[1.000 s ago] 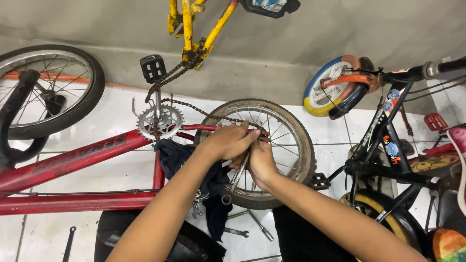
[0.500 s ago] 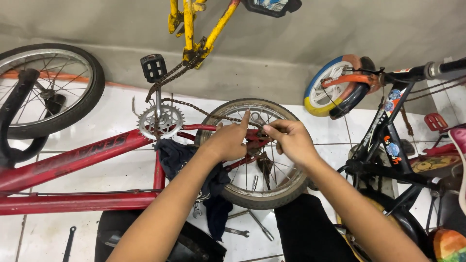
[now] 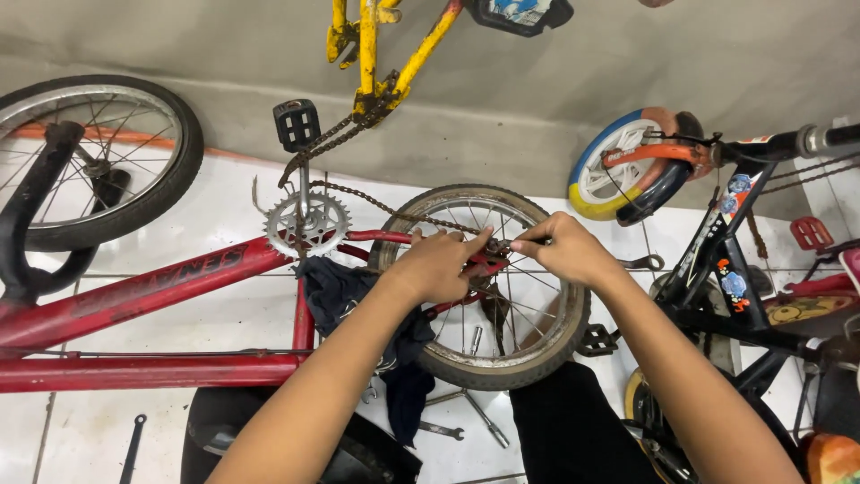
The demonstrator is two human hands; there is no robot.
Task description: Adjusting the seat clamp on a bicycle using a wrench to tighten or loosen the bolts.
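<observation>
Left hand (image 3: 439,266) and right hand (image 3: 563,249) hide the wheel (image 3: 488,285) hub.

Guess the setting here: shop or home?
Likely a small bicycle repair shop: several bikes crowd a tiled floor, wrenches lie loose on it, and both hands, left and right, work at the red bike's rear wheel.

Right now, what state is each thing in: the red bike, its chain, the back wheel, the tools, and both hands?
Red bike: upside down on the tiled floor.
Chain: on the chainring, running to the rear hub.
Rear wheel: mounted in the frame, tyre on.
Left hand: gripping at the rear axle.
Right hand: pinching a small part at the axle.
Dark cloth: draped over the frame.
Wrenches: lying loose on the floor.
</observation>
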